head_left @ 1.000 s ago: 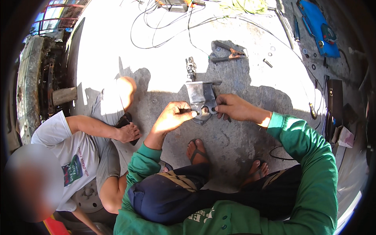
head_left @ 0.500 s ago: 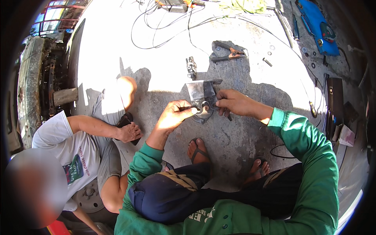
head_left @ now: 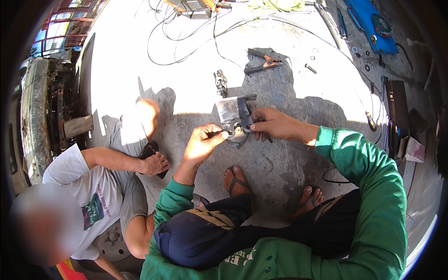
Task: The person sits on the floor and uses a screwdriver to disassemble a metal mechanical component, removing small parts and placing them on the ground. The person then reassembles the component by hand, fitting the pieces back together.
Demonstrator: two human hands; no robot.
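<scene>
A grey metal bracket [head_left: 227, 109] with a round bore and rounded lower end stands between my hands. My left hand [head_left: 203, 141] pinches a small dark part at its left side, beside the bore; what that part is I cannot make out. My right hand [head_left: 269, 123] grips the bracket's right edge with thumb and curled fingers. Beyond the bracket lies a metal universal joint [head_left: 220, 83], with a black-and-copper clamp [head_left: 267, 62] farther back and a loose bolt [head_left: 311, 68] to the right.
A seated person [head_left: 84, 196] is close on my left, beside a rusty vehicle part [head_left: 37, 116]. An orange-and-grey machine [head_left: 193, 8] with cables is at the back. A blue case [head_left: 366, 25], screwdriver [head_left: 371, 121], washers and dark toolbox [head_left: 395, 107] lie right. My sandalled feet [head_left: 235, 182] are below.
The camera view has shifted a little, moving the scene slightly in the picture. My fingers have moved slightly at the bracket; both hands remain on it.
</scene>
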